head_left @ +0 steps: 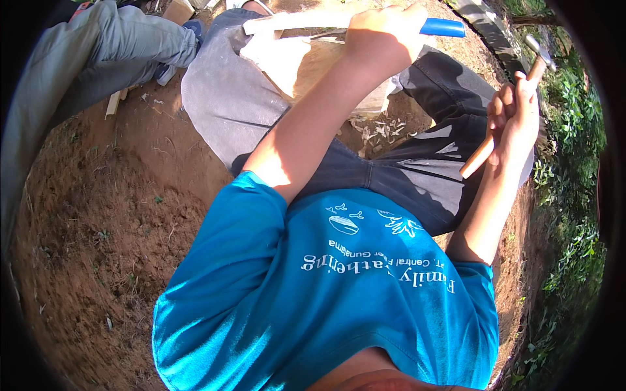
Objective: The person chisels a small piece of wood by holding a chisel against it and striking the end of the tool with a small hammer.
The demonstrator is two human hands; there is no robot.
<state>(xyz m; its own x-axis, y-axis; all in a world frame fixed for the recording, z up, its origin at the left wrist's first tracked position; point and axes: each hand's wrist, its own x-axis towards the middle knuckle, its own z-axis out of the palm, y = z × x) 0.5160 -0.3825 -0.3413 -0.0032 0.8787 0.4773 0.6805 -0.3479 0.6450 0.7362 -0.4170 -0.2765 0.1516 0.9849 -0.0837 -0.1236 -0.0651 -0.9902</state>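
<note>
My left hand (385, 42) is closed around a blue-handled chisel (443, 27), whose handle end sticks out to the right; the hand hides its blade. A pale strip of wood (293, 23) runs leftward from that hand, above a sunlit wood block (306, 68) between my legs. Whether the hand also grips the strip, I cannot tell. On the right, my right hand (512, 120) is wrapped around the wooden handle of a hammer (536, 65). Its metal head is raised at the upper right, apart from the chisel, and the handle's lower end slants down by my right knee.
Wood shavings (385, 133) lie on the brown soil (111, 241) below the block. Another person's grey-trousered leg (117, 62) and shoe are at the upper left, near small wood pieces (116, 101). Green plants (570, 169) and a stone edging (489, 29) border the right side.
</note>
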